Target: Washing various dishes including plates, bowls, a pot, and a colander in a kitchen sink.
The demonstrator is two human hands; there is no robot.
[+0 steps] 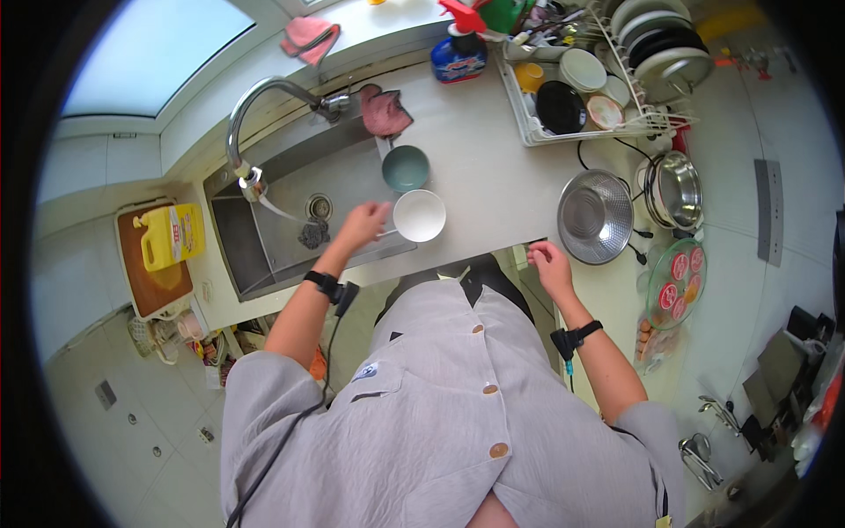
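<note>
My left hand (363,224) is over the right end of a steel sink (284,191), close to a white bowl (420,216). Its fingers are slightly blurred, and nothing shows in them. Behind the white bowl stands a green-blue bowl (405,168); both are by the sink's right edge. Water runs from a curved chrome faucet (254,99) toward a dark scouring pad (313,233) beside the drain (319,206). My right hand (552,267) hovers at the counter's front edge with loosely curled fingers and no object, left of a perforated metal colander (595,216).
A pink cloth (385,112) lies behind the sink. At the back are a blue spray bottle (458,56) and a dish rack (528,135) with bowls and plates. A yellow jug (173,236) lies left; a steel pot (680,188) and glass lid (675,284) are right.
</note>
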